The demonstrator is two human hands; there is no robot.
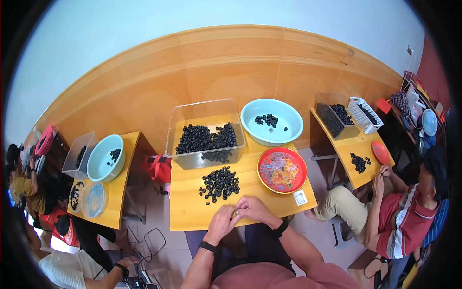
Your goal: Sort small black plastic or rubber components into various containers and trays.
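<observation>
At the near edge of the wooden table (pixel 192 212), my left hand (pixel 223 222) and my right hand (pixel 254 210) meet with their fingertips pinched together. Whatever small piece they hold between them is too small to name. Just beyond the fingers lies a loose pile of small black ring-like parts (pixel 219 185). Farther back, a clear plastic bin (pixel 192 161) contains many more of these black parts. To the right of the pile rests a red round tray (pixel 302 179) with a flower and animal picture on it.
A light blue basin (pixel 294 130) with some black parts stands at the back right of my table. Co-workers sit at the left table (pixel 113 207) and the right table (pixel 353 180), which hold similar bins. A red bag (pixel 158 168) and black cables (pixel 153 245) are at floor level on the left.
</observation>
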